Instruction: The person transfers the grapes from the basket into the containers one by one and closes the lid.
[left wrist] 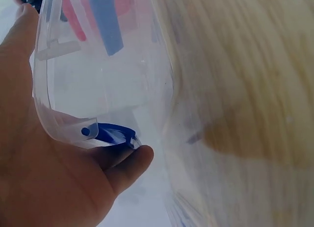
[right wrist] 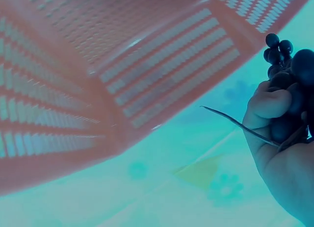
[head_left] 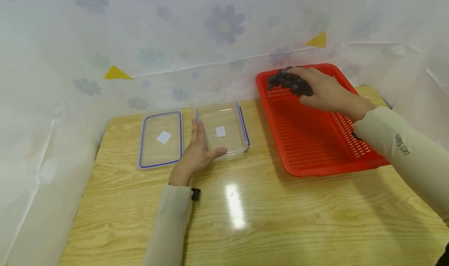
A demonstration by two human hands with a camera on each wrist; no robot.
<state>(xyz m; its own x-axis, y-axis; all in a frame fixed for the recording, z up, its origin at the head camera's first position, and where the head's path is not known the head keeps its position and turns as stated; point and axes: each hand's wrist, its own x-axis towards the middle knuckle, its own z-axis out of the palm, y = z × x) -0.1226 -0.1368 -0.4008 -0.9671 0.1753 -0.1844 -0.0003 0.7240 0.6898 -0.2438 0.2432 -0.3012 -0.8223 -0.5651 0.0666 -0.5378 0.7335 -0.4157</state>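
Observation:
My right hand grips a bunch of dark grapes above the far part of a red plastic basket. In the right wrist view, my thumb presses on the grapes and a thin stem sticks out. My left hand holds the near left corner of a clear plastic container. The fingers lie along its left wall and the thumb along its near side. In the left wrist view, fingertips curl beside a blue-edged clip of the container.
A clear lid with a blue seal lies left of the container. Both carry a white square label. Everything stands on a wood-grain table, with a flower-patterned sheet and yellow triangles behind.

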